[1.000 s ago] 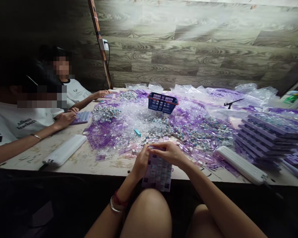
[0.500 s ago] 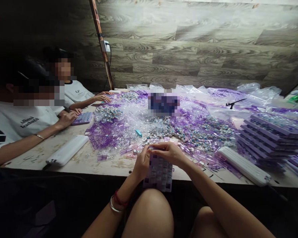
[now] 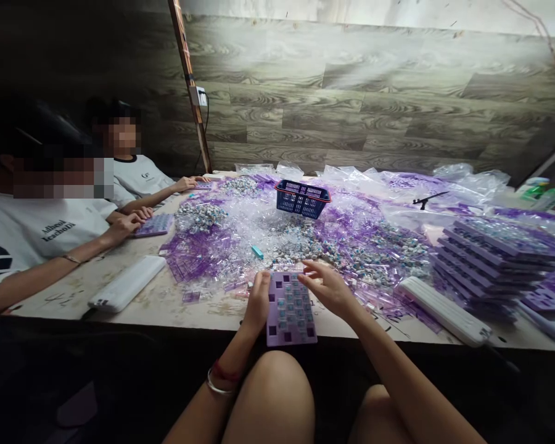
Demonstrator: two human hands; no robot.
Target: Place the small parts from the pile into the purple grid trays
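Lower center of the head view, the left hand point(image 3: 258, 303) is clamped on the left edge of a purple tray point(image 3: 274, 314) full of little squares. The right hand point(image 3: 332, 291) is at its top right corner, can't tell if it's pinching anything. Dark blue basket point(image 3: 300, 203) sits mid-frame, purple stack point(image 3: 485, 265) at right.
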